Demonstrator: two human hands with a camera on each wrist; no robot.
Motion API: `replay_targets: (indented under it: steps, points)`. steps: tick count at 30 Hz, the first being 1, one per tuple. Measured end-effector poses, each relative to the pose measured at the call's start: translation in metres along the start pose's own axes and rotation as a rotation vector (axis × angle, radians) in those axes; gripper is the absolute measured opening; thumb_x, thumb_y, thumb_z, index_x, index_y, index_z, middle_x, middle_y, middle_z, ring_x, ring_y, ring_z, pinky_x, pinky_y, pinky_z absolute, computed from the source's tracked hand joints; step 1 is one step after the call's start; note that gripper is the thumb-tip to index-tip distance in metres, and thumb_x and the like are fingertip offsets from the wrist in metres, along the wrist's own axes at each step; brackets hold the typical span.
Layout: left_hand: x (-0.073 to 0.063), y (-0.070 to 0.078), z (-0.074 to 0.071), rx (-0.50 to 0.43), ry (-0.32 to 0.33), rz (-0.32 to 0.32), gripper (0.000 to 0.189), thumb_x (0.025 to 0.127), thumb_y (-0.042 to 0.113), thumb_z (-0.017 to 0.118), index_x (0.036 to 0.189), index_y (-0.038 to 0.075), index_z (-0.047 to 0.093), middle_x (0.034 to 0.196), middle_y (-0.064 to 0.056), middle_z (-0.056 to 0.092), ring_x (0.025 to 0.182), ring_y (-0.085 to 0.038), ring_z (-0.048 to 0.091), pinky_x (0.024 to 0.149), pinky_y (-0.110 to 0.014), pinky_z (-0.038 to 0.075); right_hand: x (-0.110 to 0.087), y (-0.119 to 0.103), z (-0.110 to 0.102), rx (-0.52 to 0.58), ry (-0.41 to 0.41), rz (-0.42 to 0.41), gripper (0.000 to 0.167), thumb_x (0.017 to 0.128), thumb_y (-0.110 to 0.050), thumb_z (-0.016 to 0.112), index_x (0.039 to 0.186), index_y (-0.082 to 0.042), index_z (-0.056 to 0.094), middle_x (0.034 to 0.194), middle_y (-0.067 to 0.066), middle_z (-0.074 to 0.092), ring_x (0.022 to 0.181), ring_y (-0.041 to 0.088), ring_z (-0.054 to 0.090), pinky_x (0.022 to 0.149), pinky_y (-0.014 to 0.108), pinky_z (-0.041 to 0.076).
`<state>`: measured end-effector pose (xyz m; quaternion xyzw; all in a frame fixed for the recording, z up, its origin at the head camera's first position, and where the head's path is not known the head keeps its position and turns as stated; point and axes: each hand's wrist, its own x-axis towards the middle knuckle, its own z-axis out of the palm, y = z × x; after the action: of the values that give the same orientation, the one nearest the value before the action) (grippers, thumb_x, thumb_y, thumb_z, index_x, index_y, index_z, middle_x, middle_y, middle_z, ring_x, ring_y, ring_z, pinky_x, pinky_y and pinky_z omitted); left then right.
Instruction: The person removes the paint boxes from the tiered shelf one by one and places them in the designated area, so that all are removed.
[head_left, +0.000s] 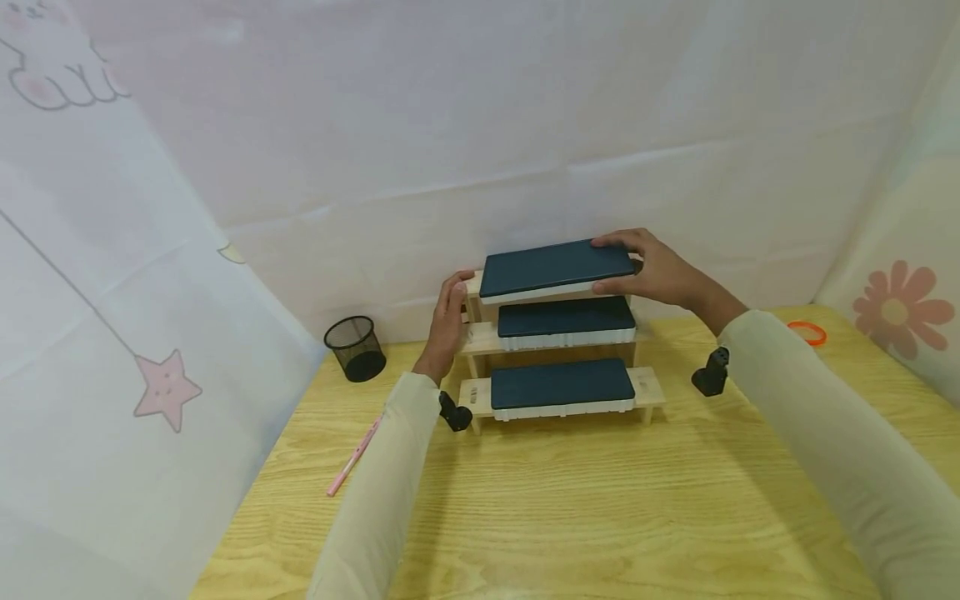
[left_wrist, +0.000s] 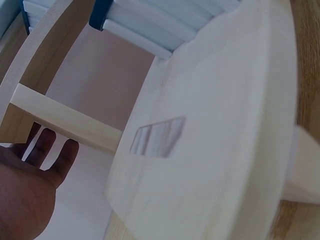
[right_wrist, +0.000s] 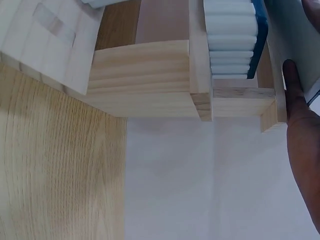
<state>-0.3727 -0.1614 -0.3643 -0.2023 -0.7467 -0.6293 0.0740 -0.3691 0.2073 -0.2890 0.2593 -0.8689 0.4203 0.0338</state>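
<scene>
Pale wooden three-tier stand (head_left: 648, 387) bears flat white boxes with dark blue tops on its tiers. My right hand (head_left: 656, 271) grips the right end of the upper box (head_left: 555, 268), fingers over its back edge and thumb at the front. That box lies slanted, its right end higher. At the left end of the top tier, my left hand (head_left: 447, 321) holds the stand's edge; its bent fingers (left_wrist: 64, 157) show beside a support leg in the left wrist view. The middle box (head_left: 566, 321) and lower box (head_left: 562, 387) sit flat on their tiers.
A black mesh pen cup (head_left: 356, 350) stands on the wood-grain table (head_left: 525, 508) at left. A pink pen (head_left: 354, 458) lies by my left sleeve. Toward the right rests an orange ring (head_left: 807, 333). A pale cloth wall (head_left: 450, 125) rises behind the stand.
</scene>
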Motion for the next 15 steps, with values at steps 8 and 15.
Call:
replay_targets:
  steps: [8, 15]
  points:
    - [0.000, -0.002, 0.001, -0.015, -0.008, 0.017, 0.047, 0.112, 0.038, 0.030, 0.155, 0.019, 0.034, 0.162, -0.002, 0.024, 0.140, -0.029, 0.032, 0.110, -0.062, 0.026, 0.000, 0.014, 0.000, 0.057, 0.039, -0.018, 0.078, 0.085, -0.041, 0.082, 0.152, -0.026, 0.044, 0.161, 0.002, 0.017, 0.147, 0.040, 0.023, 0.107, 0.063, 0.034]
    - [-0.001, -0.001, 0.003, -0.030, -0.007, 0.022, 0.047, 0.112, 0.037, 0.029, 0.155, 0.018, 0.033, 0.161, -0.003, 0.024, 0.140, -0.032, 0.031, 0.109, -0.062, 0.025, -0.001, 0.014, 0.000, 0.113, 0.063, -0.052, 0.074, 0.086, -0.035, 0.082, 0.150, -0.024, 0.047, 0.159, 0.000, 0.020, 0.146, 0.041, 0.026, 0.103, 0.061, 0.040]
